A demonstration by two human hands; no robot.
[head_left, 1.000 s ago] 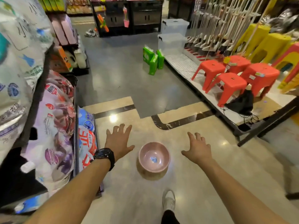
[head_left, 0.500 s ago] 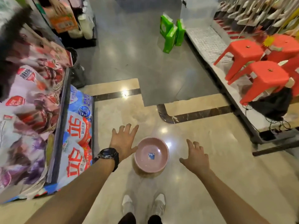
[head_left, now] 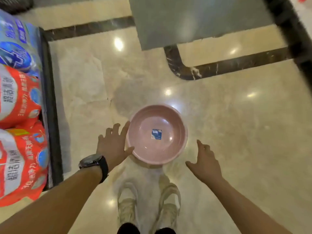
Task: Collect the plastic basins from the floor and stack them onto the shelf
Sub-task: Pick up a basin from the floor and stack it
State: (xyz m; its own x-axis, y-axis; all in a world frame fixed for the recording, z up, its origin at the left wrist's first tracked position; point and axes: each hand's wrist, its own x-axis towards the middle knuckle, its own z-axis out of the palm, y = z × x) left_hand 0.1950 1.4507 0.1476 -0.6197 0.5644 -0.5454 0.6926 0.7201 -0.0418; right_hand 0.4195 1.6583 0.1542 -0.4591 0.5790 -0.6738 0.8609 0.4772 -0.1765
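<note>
A round pink plastic basin (head_left: 148, 149) with a small blue label in its bottom sits upright on the shiny beige floor, just ahead of my shoes. My left hand (head_left: 114, 146), watch on the wrist, is spread open right against the basin's left rim, thumb and forefinger at its edge. Open too, my right hand (head_left: 205, 162) hovers a short gap away from the basin's right side. Neither hand holds anything. The target shelf for stacking is out of view.
A low dark shelf edge (head_left: 49, 102) runs along the left, packed with red and blue bags (head_left: 18, 105). A dark marble inlay strip (head_left: 224, 68) and a grey floor panel (head_left: 185, 19) lie ahead. A dark rack leg (head_left: 293, 31) crosses the upper right. My white shoes (head_left: 148, 203) stand below the basin.
My head has tilted down and come closer to the floor. Both hands have closed in on the basin; the left now reaches its rim.
</note>
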